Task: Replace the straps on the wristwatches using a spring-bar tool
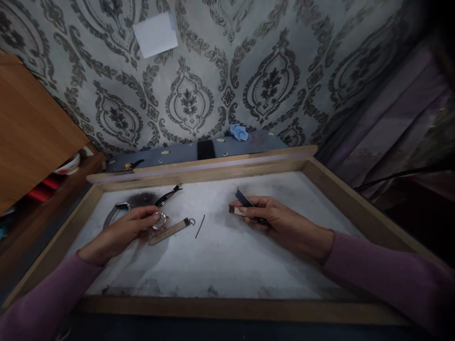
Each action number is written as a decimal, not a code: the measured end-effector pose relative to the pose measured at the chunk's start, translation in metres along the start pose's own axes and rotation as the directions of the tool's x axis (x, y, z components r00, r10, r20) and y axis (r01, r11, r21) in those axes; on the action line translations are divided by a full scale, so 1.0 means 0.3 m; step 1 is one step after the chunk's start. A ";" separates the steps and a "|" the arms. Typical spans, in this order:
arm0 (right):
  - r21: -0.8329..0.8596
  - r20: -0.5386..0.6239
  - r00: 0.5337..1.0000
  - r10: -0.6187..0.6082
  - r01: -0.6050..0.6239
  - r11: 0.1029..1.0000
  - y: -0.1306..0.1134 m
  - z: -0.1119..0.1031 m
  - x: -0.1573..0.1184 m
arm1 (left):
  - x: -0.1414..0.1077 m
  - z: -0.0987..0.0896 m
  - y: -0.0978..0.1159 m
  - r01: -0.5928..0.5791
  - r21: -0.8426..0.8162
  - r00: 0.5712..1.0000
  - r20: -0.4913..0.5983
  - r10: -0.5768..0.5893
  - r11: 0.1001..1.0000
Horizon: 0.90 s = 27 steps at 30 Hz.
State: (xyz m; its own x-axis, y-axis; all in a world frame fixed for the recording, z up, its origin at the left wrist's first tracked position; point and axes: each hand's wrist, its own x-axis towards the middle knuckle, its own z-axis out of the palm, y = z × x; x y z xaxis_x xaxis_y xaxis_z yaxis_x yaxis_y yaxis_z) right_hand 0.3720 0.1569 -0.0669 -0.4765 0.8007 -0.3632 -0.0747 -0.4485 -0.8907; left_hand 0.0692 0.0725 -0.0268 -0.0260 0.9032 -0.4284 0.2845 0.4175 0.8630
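Left hand [130, 227]: thumb and fingers pinching one round watch case [159, 220] above the tray's left half.
Right hand [284, 221]: fingers closed on two strip ends, one dark strip end [244, 198], one beige strip end [236, 210]; perhaps one strap, too dim to tell.
Wooden-framed tray [227, 305]: one beige strap [168, 233] near the watch case; one thin dark rod [200, 226]; one grey-strapped watch [111, 214] beside the left hand.
Beyond the frame: one blue crumpled cloth [239, 132].

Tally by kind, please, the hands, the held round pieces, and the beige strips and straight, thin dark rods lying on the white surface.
Hands: 2, left hand and right hand
Held round piece: 1
Beige strip: 1
Thin dark rod: 1
Total: 5
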 end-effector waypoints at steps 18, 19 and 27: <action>-0.048 0.105 0.994 -0.003 0.008 0.999 0.022 0.008 -0.007 | 0.112 0.309 -0.015 0.026 -0.236 0.912 0.403 0.073 0.971; -0.054 0.124 0.992 -0.012 0.019 0.998 0.028 0.007 -0.006 | 0.115 0.314 -0.015 0.033 -0.250 0.911 0.406 0.074 0.968; -0.119 0.175 0.983 -0.058 0.080 0.990 0.061 -0.002 0.003 | 0.139 0.316 0.004 -0.007 -0.240 0.934 0.344 0.092 0.971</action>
State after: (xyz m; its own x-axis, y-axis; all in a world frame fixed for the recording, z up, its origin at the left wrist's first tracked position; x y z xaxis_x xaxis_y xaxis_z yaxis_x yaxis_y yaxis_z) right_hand 0.3708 0.1497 -0.0838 -0.6175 0.7433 -0.2573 -0.0077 -0.3328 -0.9430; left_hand 0.1594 0.1013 -0.0690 0.3318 0.8479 -0.4134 0.0466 0.4229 0.9050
